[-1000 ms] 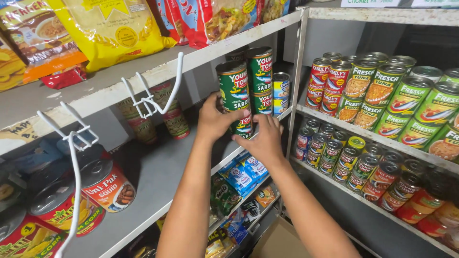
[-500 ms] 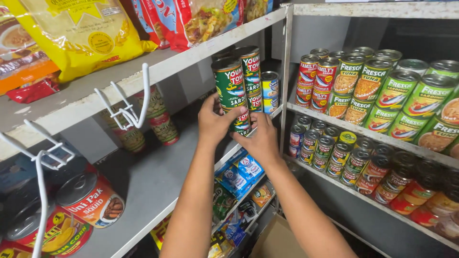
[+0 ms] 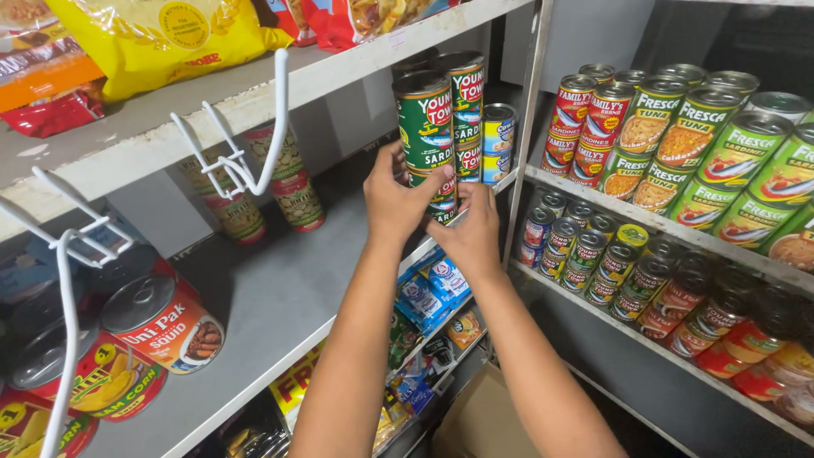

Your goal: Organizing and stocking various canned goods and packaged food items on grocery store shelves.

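My left hand and my right hand both clasp the bottom green can of a stack at the front edge of the grey middle shelf. Another green can stands on top of it, upright. Right behind is a second stack of green cans, and a blue can stack stands further back. My fingers wrap the lower can from both sides.
White wire hooks hang from the upper shelf edge at left. Red and orange cans lie at the shelf's left end, two tall cans stand at the back. The right rack holds rows of cans; snack bags sit above.
The view has shifted slightly left and closer. My hands stay on the bottom can of the stack, with the fingers closing in a little tighter around it.
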